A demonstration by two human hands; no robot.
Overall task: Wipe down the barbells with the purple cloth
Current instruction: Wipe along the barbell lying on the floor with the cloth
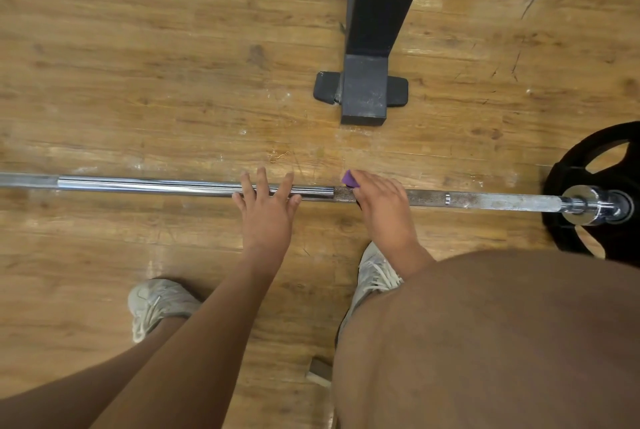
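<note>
A long steel barbell [156,185] is seen lying on the scuffed wooden plank floor [138,82], running from left to right across the head view. Its right end is fitted with a round black weight plate [581,151] with cut-out grips.

The left hand [266,206] is laid over the smooth chrome part of the bar near its middle. Its fingers are straight and spread wide, with the fingertips reaching past the far side of the bar; nothing is gripped by it.

The right hand [381,203] is placed just to the right of it, where the smooth chrome gives way to knurling. It is closed down over the bar, and a small purple cloth [348,179] is held beneath it against the metal. Almost all of the cloth is hidden under the palm and fingers; only one corner is seen, sticking out past the fingertips on the far side of the bar. The two hands are near each other but apart.

Beyond the bar, the black metal foot of a rack [365,89] is seen standing on the floor. Nearer the camera, two pale laced sneakers [156,300] are planted on the boards.
</note>
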